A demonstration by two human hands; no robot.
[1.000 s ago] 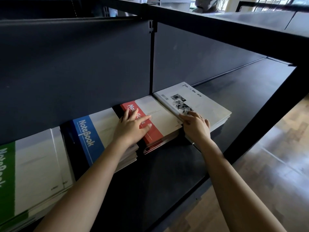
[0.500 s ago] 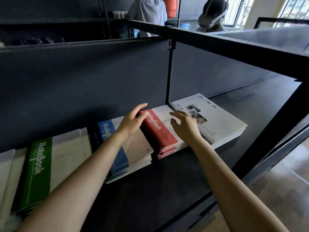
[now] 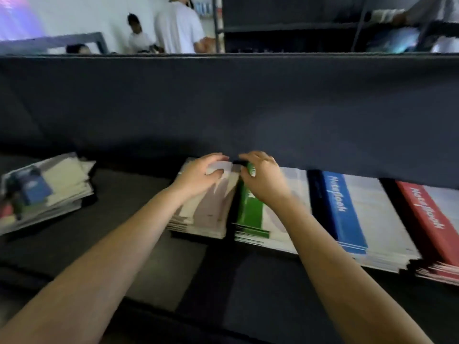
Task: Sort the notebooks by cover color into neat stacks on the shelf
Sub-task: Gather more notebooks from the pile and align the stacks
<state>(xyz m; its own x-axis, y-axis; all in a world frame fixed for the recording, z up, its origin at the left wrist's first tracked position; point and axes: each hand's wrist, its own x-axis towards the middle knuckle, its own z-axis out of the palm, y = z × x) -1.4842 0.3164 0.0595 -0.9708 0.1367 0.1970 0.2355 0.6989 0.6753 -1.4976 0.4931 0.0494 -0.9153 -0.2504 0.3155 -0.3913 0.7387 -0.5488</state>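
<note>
Person in white shirt (image 3: pixel 177 26), distant dark rack (image 3: pixel 285 28)

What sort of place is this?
Likely a stationery shop or stockroom: dark metal shelving holds sorted stacks of pale notebooks, green notebooks, blue notebooks and red notebooks; more shelving and people stand behind.

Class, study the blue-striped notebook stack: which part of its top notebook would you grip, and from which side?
Best taken by the near edge, from the front. The blue-striped notebook stack lies flat, the green stack and red stack close beside it, its far end hidden by the dark panel; only the front is free.
</note>
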